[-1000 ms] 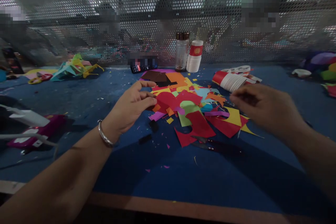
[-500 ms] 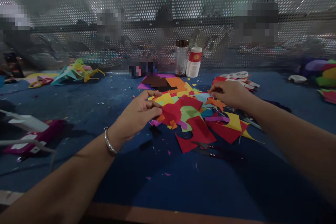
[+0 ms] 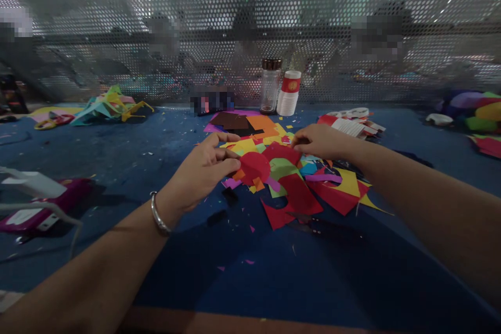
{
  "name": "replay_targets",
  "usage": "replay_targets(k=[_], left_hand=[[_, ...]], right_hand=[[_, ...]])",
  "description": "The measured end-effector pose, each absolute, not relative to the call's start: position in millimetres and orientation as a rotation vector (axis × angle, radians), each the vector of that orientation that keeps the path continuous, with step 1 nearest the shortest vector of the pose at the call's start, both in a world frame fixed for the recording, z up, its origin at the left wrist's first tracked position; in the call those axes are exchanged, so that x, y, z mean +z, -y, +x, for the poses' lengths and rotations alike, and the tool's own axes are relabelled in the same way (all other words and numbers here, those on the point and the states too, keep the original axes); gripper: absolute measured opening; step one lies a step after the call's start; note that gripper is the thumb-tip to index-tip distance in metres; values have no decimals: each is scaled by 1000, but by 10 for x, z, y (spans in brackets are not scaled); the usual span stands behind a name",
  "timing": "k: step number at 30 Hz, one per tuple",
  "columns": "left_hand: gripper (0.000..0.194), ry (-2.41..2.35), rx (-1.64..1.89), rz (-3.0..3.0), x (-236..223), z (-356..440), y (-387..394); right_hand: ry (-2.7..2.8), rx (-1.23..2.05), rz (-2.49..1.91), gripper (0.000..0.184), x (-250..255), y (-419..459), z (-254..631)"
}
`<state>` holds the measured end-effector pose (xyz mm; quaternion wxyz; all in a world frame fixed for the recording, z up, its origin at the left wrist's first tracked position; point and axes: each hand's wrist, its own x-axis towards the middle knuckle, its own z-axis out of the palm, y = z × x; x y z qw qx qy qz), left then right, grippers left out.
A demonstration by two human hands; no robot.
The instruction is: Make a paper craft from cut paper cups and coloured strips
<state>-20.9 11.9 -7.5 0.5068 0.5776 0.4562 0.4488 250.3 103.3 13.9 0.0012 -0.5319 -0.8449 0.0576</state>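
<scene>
A heap of coloured paper scraps (image 3: 297,177) lies on the blue table (image 3: 274,271) in front of me. My left hand (image 3: 201,169), a metal bangle on its wrist, has its fingers curled with the tips on the edge of a round red paper piece (image 3: 254,167). My right hand (image 3: 319,141) reaches in from the right. Its fingers are pinched together at the far edge of another red piece (image 3: 282,151) on top of the heap. The part under those fingertips is hidden.
Dark scissors (image 3: 326,228) lie near the heap's front edge. A glass jar (image 3: 271,86), an upright stack of paper cups (image 3: 290,94) and a lying stack (image 3: 346,126) sit farther back. Folded paper (image 3: 111,105) lies far left, a purple object (image 3: 47,206) at left. People sit behind the mesh wall (image 3: 250,21).
My right hand has moved forward and left from beside the heap onto its top and pinched shut there. My left hand has stayed at the red round piece.
</scene>
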Motion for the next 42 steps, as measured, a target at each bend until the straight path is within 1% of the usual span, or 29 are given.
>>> replay_targets(k=[3,6,12,18,24,30,32,34,37,42], left_hand=[[50,-1124,1099,1374,-52,-205,-121],[51,-1139,1100,1374,-48,-206,-123],[50,-1134,1099,1378,-58,-213,-126],[47,-1136,1136,1359,-24,-218,-107],[46,-1149,1152,1326,-5,-200,-109],[45,-1159,1155,1313,-3,-178,-115],[46,-1150,1159,1309,-1,-178,-108],[46,-1137,1170,1309,0,-178,-100],[44,-1134,1188,1325,-1,-176,-90],[43,-1160,1195,1314,-7,-173,-78]], right_hand=[[2641,252,-1647,30,157,-1001,2482],[2598,219,-1670,33,171,-1026,2502],[2609,233,-1699,23,63,-1017,2461],[2547,208,-1715,24,57,-963,2464],[2500,202,-1726,20,4,-913,2465],[2511,188,-1589,23,-22,-682,2309],[2594,217,-1500,22,-36,-541,2228],[2687,237,-1392,27,-62,-403,2156],[2811,242,-1280,23,-107,-276,2104],[2846,176,-1243,30,-154,-275,2166]])
